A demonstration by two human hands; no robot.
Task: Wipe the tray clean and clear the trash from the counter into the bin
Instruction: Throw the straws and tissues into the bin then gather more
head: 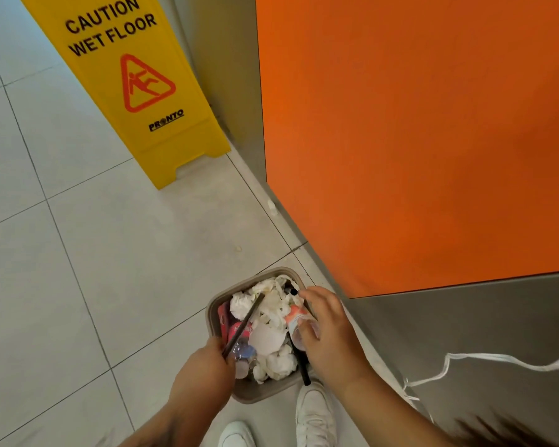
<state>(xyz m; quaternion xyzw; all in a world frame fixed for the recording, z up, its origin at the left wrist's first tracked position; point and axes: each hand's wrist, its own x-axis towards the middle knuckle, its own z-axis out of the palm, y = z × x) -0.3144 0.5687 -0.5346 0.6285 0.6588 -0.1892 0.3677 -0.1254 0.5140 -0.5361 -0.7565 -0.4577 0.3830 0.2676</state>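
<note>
A beige square tray is piled with crumpled white tissues, red wrappers and plastic cups, and I hold it low over the tiled floor. My left hand grips the tray's near left edge, and a dark straw sticks out from its fingers across the pile. My right hand is over the tray's right side, its fingers curled round a clear cup with a red-and-white label. A second black straw lies along the right edge under that hand. No bin opening is in view.
A large orange panel stands on the right with a stainless steel surface below it. A yellow wet-floor sign stands on the pale floor tiles ahead. A white strap hangs at the right. My white shoes are beneath the tray.
</note>
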